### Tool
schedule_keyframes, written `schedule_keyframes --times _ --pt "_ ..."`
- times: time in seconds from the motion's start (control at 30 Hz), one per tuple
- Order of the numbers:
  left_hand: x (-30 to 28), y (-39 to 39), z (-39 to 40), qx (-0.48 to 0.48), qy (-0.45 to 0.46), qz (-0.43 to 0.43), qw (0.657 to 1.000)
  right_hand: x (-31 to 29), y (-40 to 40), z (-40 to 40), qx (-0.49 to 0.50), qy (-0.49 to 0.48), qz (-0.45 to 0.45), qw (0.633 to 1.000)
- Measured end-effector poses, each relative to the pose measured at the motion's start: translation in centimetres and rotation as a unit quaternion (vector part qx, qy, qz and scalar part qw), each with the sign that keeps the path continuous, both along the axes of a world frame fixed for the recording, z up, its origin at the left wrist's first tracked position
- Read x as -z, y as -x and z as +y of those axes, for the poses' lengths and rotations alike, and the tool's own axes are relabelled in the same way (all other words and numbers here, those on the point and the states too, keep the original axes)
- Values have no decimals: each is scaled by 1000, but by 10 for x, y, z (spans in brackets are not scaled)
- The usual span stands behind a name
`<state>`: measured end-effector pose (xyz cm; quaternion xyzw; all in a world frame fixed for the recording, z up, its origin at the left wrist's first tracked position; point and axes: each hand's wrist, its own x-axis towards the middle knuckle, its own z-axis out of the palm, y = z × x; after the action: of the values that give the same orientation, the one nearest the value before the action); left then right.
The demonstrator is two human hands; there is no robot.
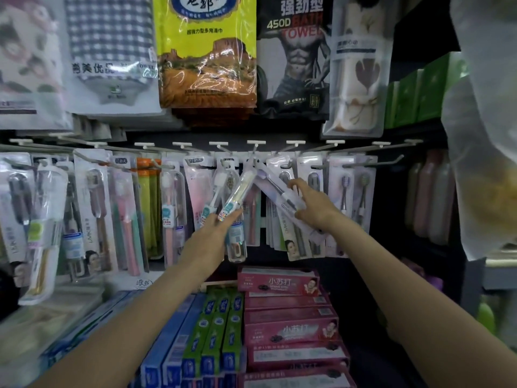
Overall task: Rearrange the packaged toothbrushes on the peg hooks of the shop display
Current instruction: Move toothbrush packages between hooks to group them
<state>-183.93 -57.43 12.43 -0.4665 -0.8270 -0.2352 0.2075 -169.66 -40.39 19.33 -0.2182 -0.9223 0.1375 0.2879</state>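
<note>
Nearest us lie stacked toothpaste boxes: blue (165, 357) on the left, green (215, 331) in the middle, pink (291, 323) on the right. Above them we reach both arms up. Our left hand (215, 233) holds the lower end of a clear toothbrush pack (237, 191), tilted up to the right toward the middle peg hook (256, 152). Our right hand (313, 208) grips a second toothbrush pack (277, 189), tilted up to the left toward the same hook. Farther back, more packaged toothbrushes (92, 208) hang in a row along the hooks. Bagged towels (207, 51) hang above.
</note>
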Motion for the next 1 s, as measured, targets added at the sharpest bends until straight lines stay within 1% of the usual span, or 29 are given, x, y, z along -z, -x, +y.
schedule_keyframes --times 0.13,0.23,0.27,0.4,0.47,0.53,0.6,0.67,0.7,0.73,0.77,0.8,0.93,1.0 --pt "-1 -2 -3 -6 17 5 1000 -10 1 6 21 -49 -40 998" --pt "-3 -6 -3 -6 20 11 1000 -1 -1 5 5 -84 -117 990" --pt "-4 -8 -4 -5 22 9 1000 5 -3 6 4 -78 -120 990" --pt "-4 -13 -6 -10 34 17 999 30 -19 6 8 -25 -56 998" --pt "-2 -14 -4 -17 31 19 999 47 -30 11 5 29 -35 999" --pt "1 -16 1 -20 29 20 999 66 -43 16 26 99 14 995" --pt "5 -18 9 -18 26 17 999 84 -56 22 43 192 124 973" --pt "10 -21 17 -16 18 14 1000 99 -68 27 52 277 248 927" --pt "12 -24 22 -15 14 12 1000 103 -74 29 64 297 291 907" --pt "14 -28 26 -14 10 9 1000 106 -78 32 83 304 316 895" --pt "16 -32 29 -13 5 6 1000 108 -81 34 100 300 329 890" --pt "18 -35 33 -13 -1 4 1000 107 -84 36 114 284 331 893" --pt "19 -44 35 -13 -18 5 1000 87 -86 39 116 184 293 931" --pt "18 -46 33 -15 -18 -1 1000 75 -83 42 141 136 292 936"
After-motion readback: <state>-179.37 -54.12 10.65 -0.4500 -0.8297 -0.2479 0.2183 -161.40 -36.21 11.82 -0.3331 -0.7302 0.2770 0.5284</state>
